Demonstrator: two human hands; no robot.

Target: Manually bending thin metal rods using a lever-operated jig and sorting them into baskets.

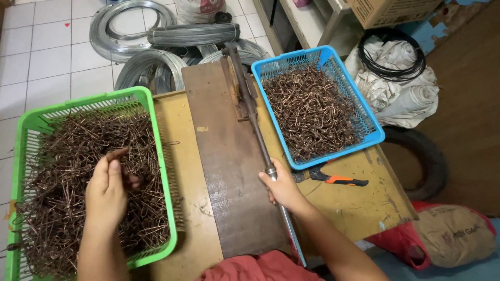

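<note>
While your left hand (108, 190) reaches half-curled into the heap of thin brown straight wire pieces (78, 182) in the green plastic basket (156, 130), pinching at a few, your right hand (281, 187) is wrapped around the long metal lever handle (260, 145) over the dark wooden board (224, 171) on the counter (359, 203). These wires look light, stiff and tangle-prone; grip one mid-length. Bent pieces fill the blue plastic basket (372, 132).

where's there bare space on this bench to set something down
Bare wood shows on the table right of the right hand, below the blue basket and pliers. A narrow strip lies between the green basket and the dark board. Both baskets are crowded; the left hand is in the green one.
</note>
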